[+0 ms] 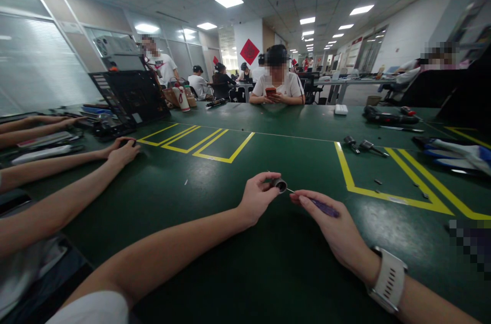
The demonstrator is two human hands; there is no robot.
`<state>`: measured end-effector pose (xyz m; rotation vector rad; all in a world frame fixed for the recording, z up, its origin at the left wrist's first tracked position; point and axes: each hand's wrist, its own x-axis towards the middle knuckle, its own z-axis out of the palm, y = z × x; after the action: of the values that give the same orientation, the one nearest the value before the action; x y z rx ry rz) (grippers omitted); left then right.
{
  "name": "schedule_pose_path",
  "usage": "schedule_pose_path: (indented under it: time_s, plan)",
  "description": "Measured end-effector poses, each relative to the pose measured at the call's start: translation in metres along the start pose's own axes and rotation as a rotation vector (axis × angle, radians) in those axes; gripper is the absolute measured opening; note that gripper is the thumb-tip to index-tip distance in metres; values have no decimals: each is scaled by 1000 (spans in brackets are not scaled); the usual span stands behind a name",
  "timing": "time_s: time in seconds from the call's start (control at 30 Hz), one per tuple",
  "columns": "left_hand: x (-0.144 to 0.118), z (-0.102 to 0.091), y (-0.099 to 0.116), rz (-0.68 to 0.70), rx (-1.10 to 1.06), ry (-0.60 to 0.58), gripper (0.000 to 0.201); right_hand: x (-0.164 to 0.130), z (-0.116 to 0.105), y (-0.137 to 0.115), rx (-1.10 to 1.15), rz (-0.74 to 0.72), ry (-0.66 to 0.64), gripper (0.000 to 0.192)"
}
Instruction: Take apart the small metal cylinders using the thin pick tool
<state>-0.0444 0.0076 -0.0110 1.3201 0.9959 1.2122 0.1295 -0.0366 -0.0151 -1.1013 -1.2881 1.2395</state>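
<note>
My left hand (258, 196) pinches a small dark cylindrical part (280, 184) between thumb and fingers just above the green table (215, 196). My right hand (333, 224), with a white watch on its wrist, grips a thin purple-handled screwdriver (322, 207). The screwdriver's metal tip points left and reaches the small part. Both hands hover close together near the middle of the table.
Other people's arms (72, 163) reach in from the left beside an opened laptop (128, 96). A seated person (278, 86) holds a phone across the table. Two small tools (360, 146), loose screws and yellow tape boxes (387, 181) lie right; a dark power tool (387, 117) farther back.
</note>
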Motion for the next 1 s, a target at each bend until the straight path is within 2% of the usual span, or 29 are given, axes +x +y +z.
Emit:
schedule_pose_path:
  time_s: [0.1,0.27,0.37,0.53,0.73,0.87,1.0]
  plan:
    - [0,1,0,18,2,-6,32,0,2,-3,102,56,4,29]
    - [-1,3,-1,18,-9,22,32,4,3,-7,446,160,-17,25]
    - [0,4,-2,14,-30,18,32,7,0,-5,501,177,-58,20]
    - [0,5,1,-56,-38,68,33,8,-4,-1,465,157,-76,19]
    - [1,3,-1,-74,-56,60,35,6,-4,-2,446,135,-74,21]
    - [1,2,-2,-84,-67,63,34,2,-1,-5,280,73,4,27]
    - [1,2,-1,-82,-51,60,34,-2,1,-7,-3,-27,32,30]
